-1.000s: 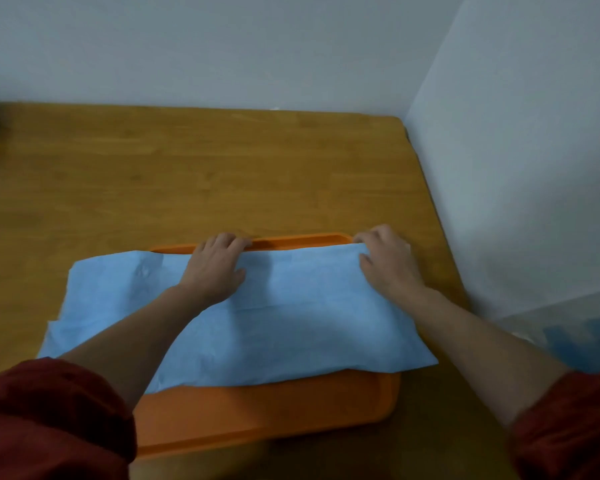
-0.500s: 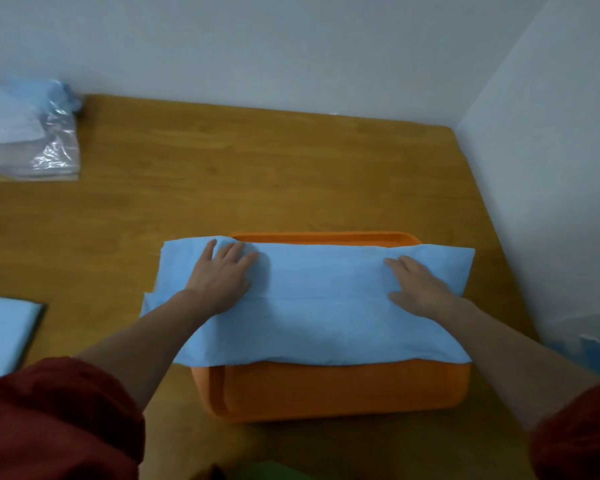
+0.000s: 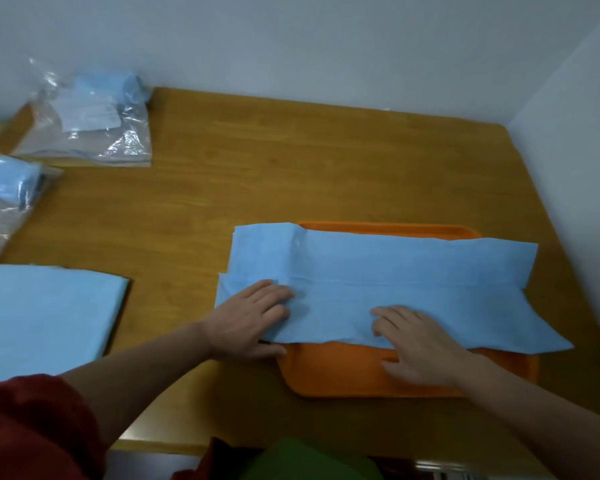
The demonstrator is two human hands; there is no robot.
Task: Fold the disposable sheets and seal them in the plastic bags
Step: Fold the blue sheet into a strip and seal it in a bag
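Note:
A light blue disposable sheet [image 3: 395,275], folded into a long strip, lies across an orange tray [image 3: 343,372], with both ends hanging past the tray's sides. My left hand [image 3: 253,317] presses on the strip's near left corner with straight fingers, its thumb along the near edge. My right hand [image 3: 420,344] lies flat with spread fingers on the strip's near edge, its palm over the tray. Two clear plastic bags holding blue sheets sit at the far left, one bag [image 3: 94,126] further back than the other bag [image 3: 7,195].
A flat stack of blue sheets [image 3: 45,313] lies at the left near edge of the wooden table [image 3: 291,168]. White walls close the back and right sides. The table's front edge runs just below my arms.
Both hands have slid from the strip's far edge toward its near edge. The view has swung left, bringing the bags and the stack into sight.

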